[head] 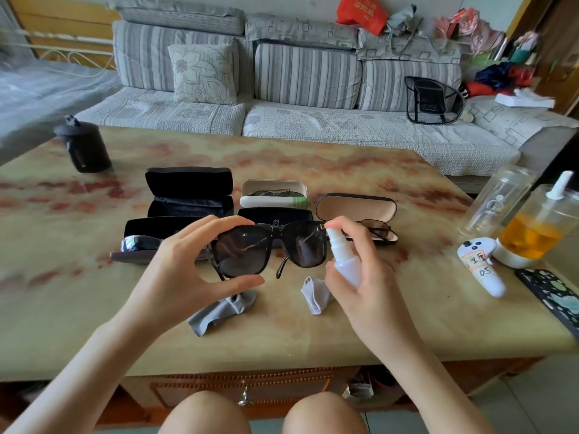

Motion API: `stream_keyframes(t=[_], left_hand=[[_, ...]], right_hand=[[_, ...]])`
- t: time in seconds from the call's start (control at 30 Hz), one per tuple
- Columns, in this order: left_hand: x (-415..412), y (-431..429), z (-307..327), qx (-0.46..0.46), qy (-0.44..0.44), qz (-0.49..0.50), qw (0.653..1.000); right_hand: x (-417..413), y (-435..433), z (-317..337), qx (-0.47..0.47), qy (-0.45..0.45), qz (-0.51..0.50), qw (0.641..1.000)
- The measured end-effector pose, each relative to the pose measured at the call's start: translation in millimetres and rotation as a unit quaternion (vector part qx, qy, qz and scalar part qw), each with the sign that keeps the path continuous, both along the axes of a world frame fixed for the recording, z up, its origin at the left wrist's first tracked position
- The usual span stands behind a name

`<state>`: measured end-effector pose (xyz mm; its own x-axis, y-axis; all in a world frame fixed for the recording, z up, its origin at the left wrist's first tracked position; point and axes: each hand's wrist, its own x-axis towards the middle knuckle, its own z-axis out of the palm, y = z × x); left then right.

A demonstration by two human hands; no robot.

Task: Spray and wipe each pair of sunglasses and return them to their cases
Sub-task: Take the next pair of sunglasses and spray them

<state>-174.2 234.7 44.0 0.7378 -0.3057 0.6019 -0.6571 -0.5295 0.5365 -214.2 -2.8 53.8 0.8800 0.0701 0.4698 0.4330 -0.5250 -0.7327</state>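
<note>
Far left of the tabletop (94, 308), the front-left case (134, 228) lies open w/ a dark pair in it, and the black case (188, 189) behind it is open too; lids are up so each pair can go straight back in, I reckon.

My left hand (185, 264) is clamped on the sunglasses (244, 249), fingers over the top rim of one lens, thumb under the bottom rim; that keeps my skin off the glass. The pair is up off the tabletop in front of the cases, lenses facing me, arms pointing away.

Below it the grey cloth (219, 308) lies crumpled near the table edge, in easy reach for the wipe. Behind the held pair are the white case (272, 189) and another black case (275, 216), both open. A second cloth (316, 297) sits just right of the first.

My right hand (360, 270) is wrapped round the spray bottle (341, 261), index finger on the pump head, nozzle right beside the other lens; so I'm at the spray step for this pair, wipe not yet done.

Behind that the tan case (357, 208) is open w/ a thin-framed pair (376, 228) in it. Risk: the pinch on one lens rim is light, so the frame could tip.
</note>
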Motion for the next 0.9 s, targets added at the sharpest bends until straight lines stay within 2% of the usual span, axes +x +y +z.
stream_keyframes(t=[0.17, 0.9], left_hand=[[-2, 0, 2, 0.005, -0.003, -0.004, 1.0], [-5, -3, 2, 0.032, -0.018, -0.01, 0.999]], right_hand=[[-2, 2, -3, -0.037, -0.017, -0.023, 0.999], [-6, -1, -16, -0.044, -0.042, -0.03, 0.998]])
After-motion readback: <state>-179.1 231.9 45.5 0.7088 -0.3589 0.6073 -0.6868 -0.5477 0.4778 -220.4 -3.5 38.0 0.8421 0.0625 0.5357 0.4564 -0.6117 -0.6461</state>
